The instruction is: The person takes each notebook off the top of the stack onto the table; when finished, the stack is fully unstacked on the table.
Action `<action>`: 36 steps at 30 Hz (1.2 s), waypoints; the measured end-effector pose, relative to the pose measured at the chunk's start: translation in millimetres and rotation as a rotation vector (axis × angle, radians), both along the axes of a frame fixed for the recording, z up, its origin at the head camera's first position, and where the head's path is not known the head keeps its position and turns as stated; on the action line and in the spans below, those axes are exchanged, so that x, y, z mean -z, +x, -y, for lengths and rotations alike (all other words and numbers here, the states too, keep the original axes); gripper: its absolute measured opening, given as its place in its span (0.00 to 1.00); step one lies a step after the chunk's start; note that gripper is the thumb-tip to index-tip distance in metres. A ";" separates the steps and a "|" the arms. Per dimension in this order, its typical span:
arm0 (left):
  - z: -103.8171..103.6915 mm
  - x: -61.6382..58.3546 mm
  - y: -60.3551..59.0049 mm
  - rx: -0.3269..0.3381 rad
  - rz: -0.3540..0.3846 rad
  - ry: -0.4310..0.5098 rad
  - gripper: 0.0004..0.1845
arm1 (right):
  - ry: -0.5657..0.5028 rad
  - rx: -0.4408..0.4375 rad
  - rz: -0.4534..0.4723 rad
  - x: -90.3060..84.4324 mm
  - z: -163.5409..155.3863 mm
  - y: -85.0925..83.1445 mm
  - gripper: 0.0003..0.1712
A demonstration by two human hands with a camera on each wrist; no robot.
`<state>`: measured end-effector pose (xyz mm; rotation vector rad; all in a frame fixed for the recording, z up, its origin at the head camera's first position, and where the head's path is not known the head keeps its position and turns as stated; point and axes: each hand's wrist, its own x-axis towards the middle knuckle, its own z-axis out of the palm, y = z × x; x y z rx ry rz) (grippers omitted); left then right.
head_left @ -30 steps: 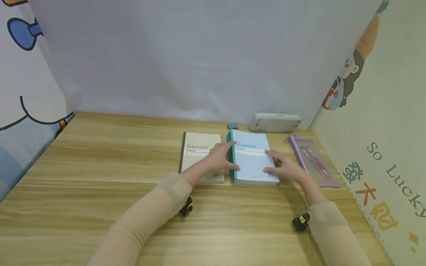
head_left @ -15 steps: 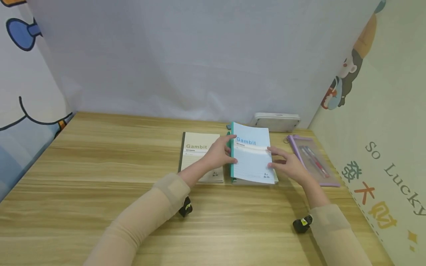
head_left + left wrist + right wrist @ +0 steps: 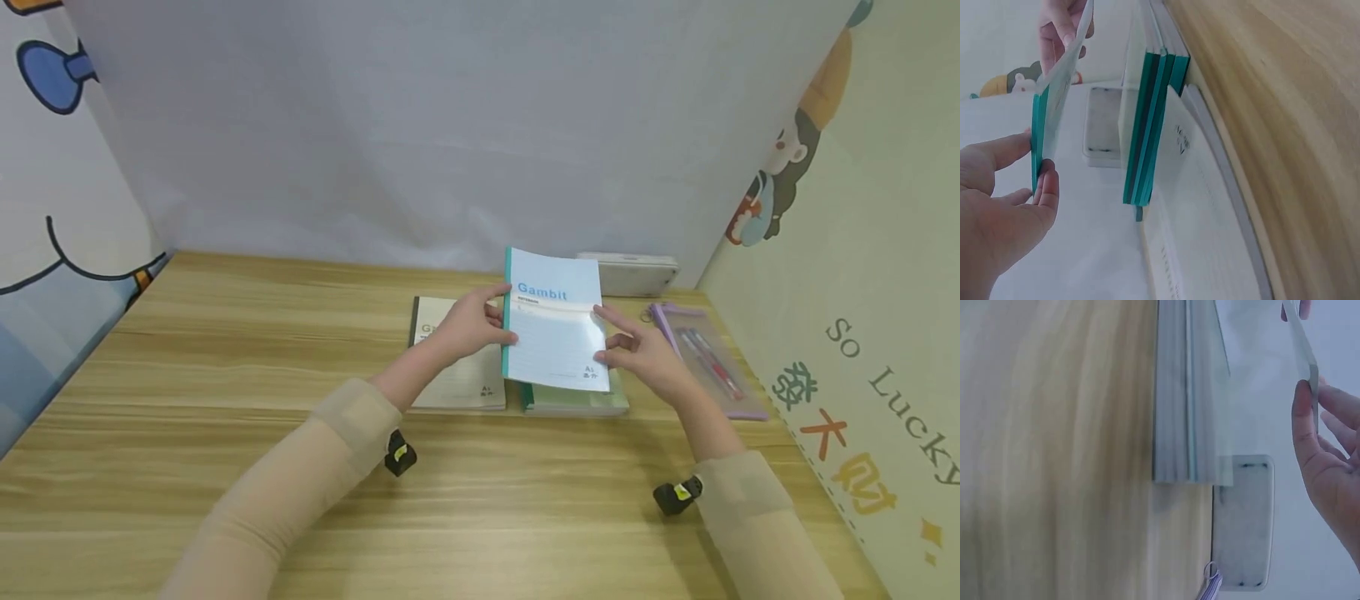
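Note:
A light-blue notebook (image 3: 557, 325) with a teal spine hangs in the air between both hands. My left hand (image 3: 471, 327) pinches its spine edge, thumb on the cover and fingers behind, as the left wrist view also shows. On the opposite edge, my right hand (image 3: 643, 354) pinches it the same way. Beneath lies a stack of teal-spined notebooks (image 3: 1150, 134), its pale green top cover (image 3: 573, 398) showing below the raised one. A cream notebook (image 3: 461, 379) with a dark spine lies to the left, partly hidden by my left hand.
Behind the notebooks stands a white case (image 3: 637, 275) against the white backdrop. A clear purple-edged zip pouch (image 3: 708, 362) with pens inside lies at the right, beside the printed wall. Wooden tabletop (image 3: 225, 358) stretches left and in front.
Both hands have lifted the light-blue notebook off the stack, up and slightly left. The pale green cover below has come into view, and the left hand now overlaps more of the cream notebook.

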<state>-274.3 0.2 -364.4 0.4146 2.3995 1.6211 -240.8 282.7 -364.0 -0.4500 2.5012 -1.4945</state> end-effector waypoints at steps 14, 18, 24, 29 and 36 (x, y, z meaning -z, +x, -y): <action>42.4 -20.8 7.3 -0.030 -0.023 0.015 0.45 | -0.102 -0.014 0.042 -24.1 34.1 -5.9 0.37; 58.5 -29.3 8.5 -0.039 -0.025 0.062 0.44 | -0.147 -0.054 0.041 -38.8 53.9 -0.3 0.39; 83.8 -42.6 10.9 -0.062 -0.043 0.141 0.42 | -0.002 -0.130 -0.076 -52.9 79.2 2.8 0.42; 105.7 -47.6 13.4 -0.099 -0.028 0.134 0.42 | 0.078 -0.167 -0.166 -56.9 99.0 1.5 0.43; 136.5 -50.1 15.3 -0.148 -0.097 0.007 0.41 | 0.106 -0.214 -0.226 -62.3 128.7 1.8 0.45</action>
